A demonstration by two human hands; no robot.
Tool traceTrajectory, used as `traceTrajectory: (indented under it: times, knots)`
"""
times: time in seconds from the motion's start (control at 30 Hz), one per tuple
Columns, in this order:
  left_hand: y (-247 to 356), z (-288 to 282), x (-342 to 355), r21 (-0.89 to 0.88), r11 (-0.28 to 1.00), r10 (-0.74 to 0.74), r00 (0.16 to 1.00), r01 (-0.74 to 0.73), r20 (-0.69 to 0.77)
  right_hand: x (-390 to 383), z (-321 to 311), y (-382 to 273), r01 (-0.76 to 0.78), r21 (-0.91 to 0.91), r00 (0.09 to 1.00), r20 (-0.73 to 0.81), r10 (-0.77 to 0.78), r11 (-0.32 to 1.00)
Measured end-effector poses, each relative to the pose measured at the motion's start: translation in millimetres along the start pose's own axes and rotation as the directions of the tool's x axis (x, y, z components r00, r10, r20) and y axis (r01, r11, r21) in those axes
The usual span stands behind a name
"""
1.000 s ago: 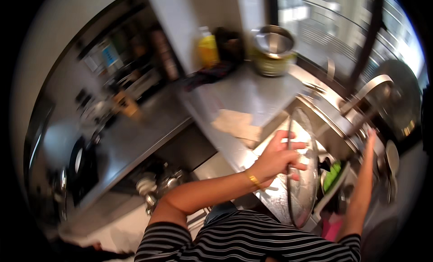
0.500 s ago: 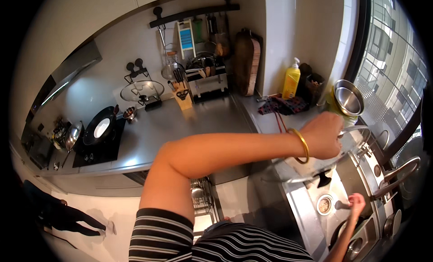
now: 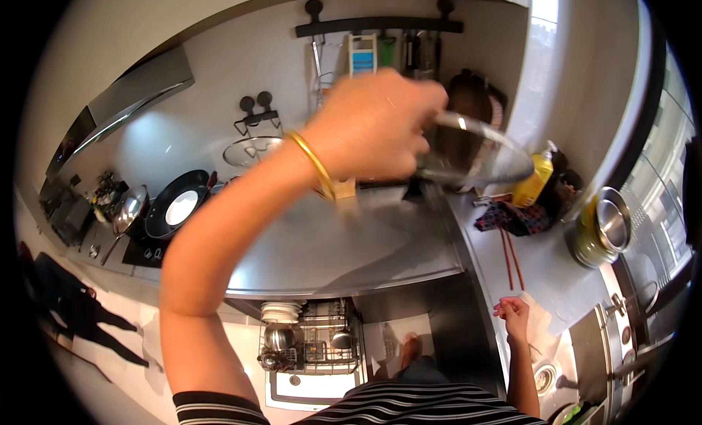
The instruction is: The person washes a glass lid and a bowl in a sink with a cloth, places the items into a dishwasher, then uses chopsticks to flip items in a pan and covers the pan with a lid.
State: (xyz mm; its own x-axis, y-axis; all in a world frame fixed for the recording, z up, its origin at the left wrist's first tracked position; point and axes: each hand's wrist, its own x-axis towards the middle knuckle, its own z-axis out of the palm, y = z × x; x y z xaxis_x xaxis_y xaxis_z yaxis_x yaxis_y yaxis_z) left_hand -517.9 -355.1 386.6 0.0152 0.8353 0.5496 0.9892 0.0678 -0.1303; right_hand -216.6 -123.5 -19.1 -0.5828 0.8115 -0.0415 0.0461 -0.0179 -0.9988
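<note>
My left hand [image 3: 376, 125], a gold bangle on its wrist, is raised high over the counter. Its fingers are closed on the edge of a clear glass pot lid [image 3: 479, 153] with a metal rim. The lid is tilted and partly blurred, with a wooden cutting board [image 3: 468, 103] behind it. Lower down, my right hand [image 3: 515, 317] hovers by the counter edge near the sink, fingers loosely stretched and nothing seen in them. Beyond it, a pair of red chopsticks [image 3: 510, 260] lies on the counter beside a dark patterned cloth [image 3: 515, 219].
Below the counter stands an open dishwasher with its rack [image 3: 322, 352] holding dishes and pots. A frying pan [image 3: 164, 213] is on the cooktop at left, with another glass lid [image 3: 245, 151] on a wall rack. A yellow pump bottle [image 3: 534, 178] and metal bowls [image 3: 613, 220] stand at right.
My left hand has carried the glass lid left and up, from over the sink to above the counter. My right hand has moved up and left from the sink. The view has turned left.
</note>
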Motion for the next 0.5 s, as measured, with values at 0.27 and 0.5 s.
traceTrajectory:
  times: [0.27, 0.5]
  knots:
    - [-115.7, -52.1, 26.0, 0.36, 0.89, -0.324, 0.943, 0.28, 0.069, 149.5, 121.0, 18.5, -0.089, 0.134, 0.943, 0.33, 0.041, 0.987]
    - [-235.5, -31.0, 24.7, 0.623, 0.683, -0.586, 0.795, 0.381, 0.156, 233.4, 227.1, 14.7, -0.142, 0.044, 0.797, 0.598, 0.088, 0.989]
